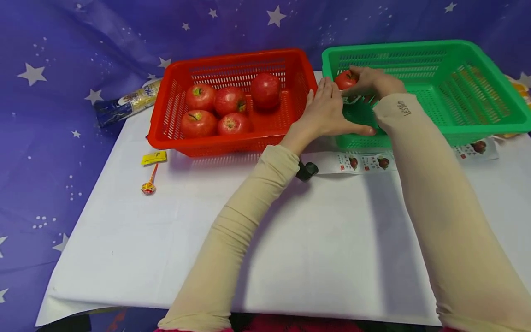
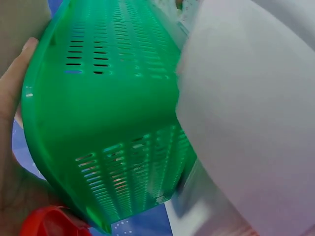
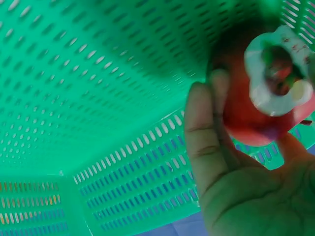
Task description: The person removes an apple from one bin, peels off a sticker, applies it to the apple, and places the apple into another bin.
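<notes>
Backdrop: blue cloth with white stars behind a white table [image 1: 166, 240].
Right hand [image 1: 373, 83]: upper right of centre, fingers curled round a red apple [image 1: 345, 79] inside the green basket [image 1: 477, 124]; in the right wrist view the apple [image 3: 256, 108] bears a round white sticker, its lower part hidden by the palm.
Left hand [image 1: 327, 113]: fingers straight, laid flat against the green basket's left corner; its thumb runs along the front wall.
Red basket [image 1: 232, 145]: upper centre, five apples inside.
Hard to make out: sticker strip [image 1: 365, 162] partly hidden under the forearm; small black object [image 1: 307, 170] at the left sleeve, unclear.
Left edge: lollipop [image 1: 148, 186], yellow sachet [image 1: 154, 157], wrapped packet [image 1: 124, 103].
</notes>
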Tool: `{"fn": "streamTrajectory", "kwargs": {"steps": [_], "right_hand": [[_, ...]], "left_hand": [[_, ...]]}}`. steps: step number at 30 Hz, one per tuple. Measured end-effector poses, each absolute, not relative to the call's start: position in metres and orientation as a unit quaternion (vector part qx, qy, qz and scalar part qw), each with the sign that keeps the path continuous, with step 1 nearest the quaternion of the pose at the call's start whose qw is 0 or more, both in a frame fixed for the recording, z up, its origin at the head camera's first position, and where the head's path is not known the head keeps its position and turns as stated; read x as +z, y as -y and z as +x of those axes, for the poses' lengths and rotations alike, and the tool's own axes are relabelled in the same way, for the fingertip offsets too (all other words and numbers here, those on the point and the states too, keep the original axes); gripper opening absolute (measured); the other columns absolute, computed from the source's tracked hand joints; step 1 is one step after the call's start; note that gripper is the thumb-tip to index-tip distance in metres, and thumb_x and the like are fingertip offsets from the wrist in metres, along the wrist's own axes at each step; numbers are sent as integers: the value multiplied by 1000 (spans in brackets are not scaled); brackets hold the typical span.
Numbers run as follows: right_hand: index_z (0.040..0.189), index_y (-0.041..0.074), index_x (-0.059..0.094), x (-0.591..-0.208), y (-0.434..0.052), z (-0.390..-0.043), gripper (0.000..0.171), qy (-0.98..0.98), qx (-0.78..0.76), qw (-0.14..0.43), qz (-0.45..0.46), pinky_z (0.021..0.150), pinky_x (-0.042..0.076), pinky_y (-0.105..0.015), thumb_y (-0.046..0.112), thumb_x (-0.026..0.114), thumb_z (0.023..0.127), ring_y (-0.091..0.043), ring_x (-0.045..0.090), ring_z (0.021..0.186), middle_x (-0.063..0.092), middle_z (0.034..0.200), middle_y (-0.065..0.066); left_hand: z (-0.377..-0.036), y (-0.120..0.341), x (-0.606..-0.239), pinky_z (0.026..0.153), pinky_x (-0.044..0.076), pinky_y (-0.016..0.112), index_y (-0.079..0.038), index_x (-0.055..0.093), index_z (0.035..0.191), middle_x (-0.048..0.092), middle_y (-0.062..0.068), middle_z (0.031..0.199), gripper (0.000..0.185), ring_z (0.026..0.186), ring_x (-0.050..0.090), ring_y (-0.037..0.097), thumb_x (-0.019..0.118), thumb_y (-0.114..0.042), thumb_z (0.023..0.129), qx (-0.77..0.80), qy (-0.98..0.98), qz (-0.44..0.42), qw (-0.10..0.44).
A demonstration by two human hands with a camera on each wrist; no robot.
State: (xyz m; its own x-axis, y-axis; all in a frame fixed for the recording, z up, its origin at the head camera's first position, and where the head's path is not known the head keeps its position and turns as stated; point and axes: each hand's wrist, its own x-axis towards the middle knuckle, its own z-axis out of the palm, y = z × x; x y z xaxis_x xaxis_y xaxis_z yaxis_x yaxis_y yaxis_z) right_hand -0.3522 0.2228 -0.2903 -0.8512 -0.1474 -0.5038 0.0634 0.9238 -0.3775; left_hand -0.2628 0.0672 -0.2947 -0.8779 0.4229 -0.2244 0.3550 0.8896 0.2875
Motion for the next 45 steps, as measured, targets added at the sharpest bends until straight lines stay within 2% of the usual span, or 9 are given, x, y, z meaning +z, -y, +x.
{"fn": "streamTrajectory", "kwargs": {"steps": [5,11,16,19,28,32,37,41,45], "right_hand": [[149,7,-22,-288,-221,-348,104,-948,-202,246,9,96,46,-51,47,53,90,-43,53,109,31,144,-35],[150,-4,3,-285,-219,-342,92,-950,-205,237,9,98,42,-53,46,52,90,-43,45,115,35,137,-33],[151,-2,-8,-272,-213,-339,95,-955,-189,226,-22,111,25,-62,47,48,93,-51,18,140,8,155,-33],[152,2,-11,-258,-202,-335,95,-962,-202,175,-50,113,17,-63,47,49,93,-47,5,145,-5,159,-25],[156,21,7,-231,-142,-309,85,-937,-312,80,-136,117,22,-51,41,59,91,-30,16,148,10,162,-11],[155,25,13,-232,-108,-301,83,-919,-326,96,-199,119,18,-48,39,62,90,-25,16,149,14,162,-6],[150,20,31,-237,-62,-301,70,-892,-301,161,-297,118,22,-45,37,65,90,-24,25,145,28,157,-4],[146,15,39,-240,-32,-303,62,-897,-190,239,-321,114,29,-43,37,61,92,-25,35,136,36,152,-6],[137,14,39,-244,-14,-304,53,-893,-105,348,-264,89,46,-36,44,52,95,-25,47,108,44,127,-6]], "left_hand": [[-261,-67,-291,121,-5,39,-8,-13,152,-22,6,159,136,147,-21,18,51,-90,64,114,-963,200,139],[-262,-67,-289,121,-4,38,-8,-11,153,-20,7,160,136,148,-19,18,49,-90,64,105,-965,200,136],[-265,-53,-292,121,-3,35,-10,-8,154,-15,4,161,128,149,-16,16,54,-83,70,157,-949,235,137],[-260,-23,-291,121,0,32,-14,-7,154,-13,-3,162,121,148,-14,10,62,-72,74,240,-929,248,131],[-214,125,-262,121,3,35,-18,-10,153,-15,-7,160,122,149,-11,10,70,-63,74,293,-950,98,48],[-206,185,-260,120,10,48,-6,-12,152,-9,10,162,128,150,-2,28,70,-63,74,268,-962,-4,53],[-202,209,-265,104,37,59,2,18,149,38,24,146,119,129,41,41,74,-65,68,253,-961,-40,99],[-203,204,-263,102,39,59,1,28,146,44,22,142,114,125,45,41,74,-66,67,244,-963,-32,106],[-203,200,-262,101,40,58,1,26,146,43,22,142,115,125,44,40,74,-66,67,250,-962,-33,107]]}}
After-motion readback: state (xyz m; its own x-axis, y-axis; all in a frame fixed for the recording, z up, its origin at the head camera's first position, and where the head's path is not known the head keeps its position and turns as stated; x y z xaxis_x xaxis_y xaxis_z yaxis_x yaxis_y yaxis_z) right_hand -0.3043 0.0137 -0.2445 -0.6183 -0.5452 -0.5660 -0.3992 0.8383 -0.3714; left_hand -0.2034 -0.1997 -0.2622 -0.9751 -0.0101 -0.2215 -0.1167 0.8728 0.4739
